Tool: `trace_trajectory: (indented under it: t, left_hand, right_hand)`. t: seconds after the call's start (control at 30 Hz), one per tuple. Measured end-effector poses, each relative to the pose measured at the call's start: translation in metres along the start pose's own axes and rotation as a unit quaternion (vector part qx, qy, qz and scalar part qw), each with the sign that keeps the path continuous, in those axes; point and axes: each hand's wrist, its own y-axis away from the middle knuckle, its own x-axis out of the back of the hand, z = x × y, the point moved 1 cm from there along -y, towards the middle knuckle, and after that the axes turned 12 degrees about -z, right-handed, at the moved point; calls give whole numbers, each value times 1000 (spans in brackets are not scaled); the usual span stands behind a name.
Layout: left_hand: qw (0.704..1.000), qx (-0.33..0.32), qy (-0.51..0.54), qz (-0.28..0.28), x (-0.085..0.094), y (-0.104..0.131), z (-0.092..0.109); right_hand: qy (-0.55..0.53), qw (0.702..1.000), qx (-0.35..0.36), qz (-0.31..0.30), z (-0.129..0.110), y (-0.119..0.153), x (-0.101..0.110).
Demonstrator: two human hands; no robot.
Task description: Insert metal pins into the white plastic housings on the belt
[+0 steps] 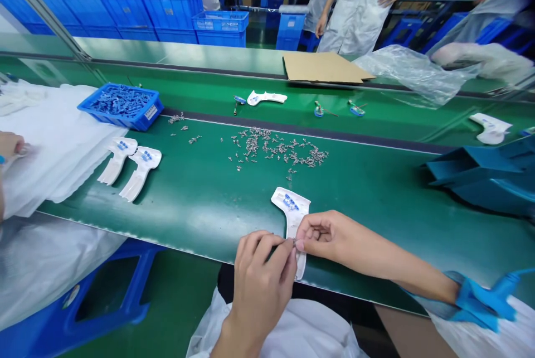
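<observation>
Your left hand (259, 280) and right hand (330, 238) pinch together on one tiny screw (293, 242), held right over the white plastic piece (292, 213) lying flat beneath your fingertips. Just beyond lies the loose screw pile (276, 149), within easy reach; farther left sit two more white pieces (129, 165) and a blue tray (120, 104).

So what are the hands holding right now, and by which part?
Both hands, left hand and right hand, pinch the white plastic shell at its narrow handle end; any screw between the fingers cannot be made out.

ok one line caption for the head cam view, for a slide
Both hands, left hand and right hand, pinch at a white plastic shell on a green belt near scattered screws.
</observation>
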Motion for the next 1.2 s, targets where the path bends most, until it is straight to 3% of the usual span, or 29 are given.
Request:
trace_trajectory:
  t: [0.17, 0.4, 0.77, 0.93, 1.2]
  left_hand:
    - [1000, -10, -1, -18, 0, -3, 0]
    - [989, -14, -9, -148, 0, -2, -17]
    - [990, -4, -1, -140, -4, 0, -18]
    - [990, -2, 7, -138, -4, -2, -18]
    - [994, -6, 13, -104, -7, 0, -21]
  right_hand:
    - [-8, 1000, 14, 6, 0, 7, 1]
    - [172, 984, -24, -35, -7, 8, 14]
    - [254, 965, -63, -10, -15, 3, 13]
    - [218, 973, -74, -2, -9, -1, 12]
    - [30, 998, -24, 40, 11, -3, -2]
